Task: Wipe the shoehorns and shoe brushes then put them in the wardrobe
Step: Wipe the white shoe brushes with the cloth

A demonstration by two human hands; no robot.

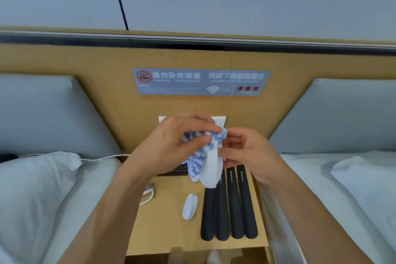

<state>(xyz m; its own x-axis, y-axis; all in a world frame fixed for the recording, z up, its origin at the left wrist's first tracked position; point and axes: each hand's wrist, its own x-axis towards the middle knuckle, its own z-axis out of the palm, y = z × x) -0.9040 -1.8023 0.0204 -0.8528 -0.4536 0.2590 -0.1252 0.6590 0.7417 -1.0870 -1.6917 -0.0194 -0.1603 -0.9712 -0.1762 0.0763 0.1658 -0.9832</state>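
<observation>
Over the wooden nightstand [171, 221], between two beds, the left hand [171, 141] has its fingers curled round a blue-and-white checked cloth [197, 156], bunching it against the upper end of a white shoehorn [211, 171]; the right hand [244, 152] pinches that same shoehorn from the other side, thumb and fingers closed on it; the lower end hangs free above the tabletop. Four black shoehorns [229, 206] lie side by side on the nightstand below the hands, touching one another; a small white oval item [189, 207], possibly a shoe brush, lies just beside them on the left; a white charging cable [147, 196] trails near the left edge.

The risk I judge from here: the shoehorn is held only at its top, so a hard stroke of the cloth could pull it out of the pinch and drop it onto the black ones, scattering them toward the table's edge; the loose tail of cloth could also sweep the white oval item off.
</observation>
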